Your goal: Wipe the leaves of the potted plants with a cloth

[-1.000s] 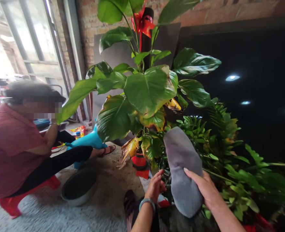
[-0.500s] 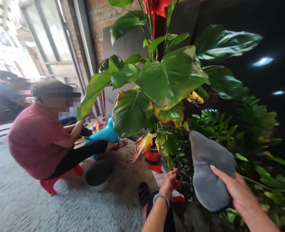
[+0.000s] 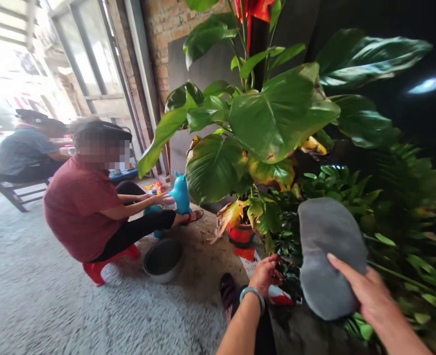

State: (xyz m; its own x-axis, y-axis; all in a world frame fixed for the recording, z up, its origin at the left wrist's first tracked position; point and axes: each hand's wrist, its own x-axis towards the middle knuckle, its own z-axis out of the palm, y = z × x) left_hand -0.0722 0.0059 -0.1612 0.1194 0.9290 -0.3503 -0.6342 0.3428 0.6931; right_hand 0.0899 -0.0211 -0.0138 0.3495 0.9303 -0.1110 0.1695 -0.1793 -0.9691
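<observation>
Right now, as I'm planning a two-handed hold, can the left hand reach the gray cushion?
Probably yes: the left hand seems empty, just beside the gray cushion, with no apparent obstacle between them.

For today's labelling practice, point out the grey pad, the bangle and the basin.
Grey pad [image 3: 328, 241], head view: middle of its flat face.
Bangle [image 3: 254, 292], head view: its band.
Basin [image 3: 166, 276], head view: its outer wall.

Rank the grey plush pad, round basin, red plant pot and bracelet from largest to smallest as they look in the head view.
1. Grey plush pad
2. Round basin
3. Red plant pot and bracelet: about equally wide, so left unranked; the bracelet looks nearer.
</observation>
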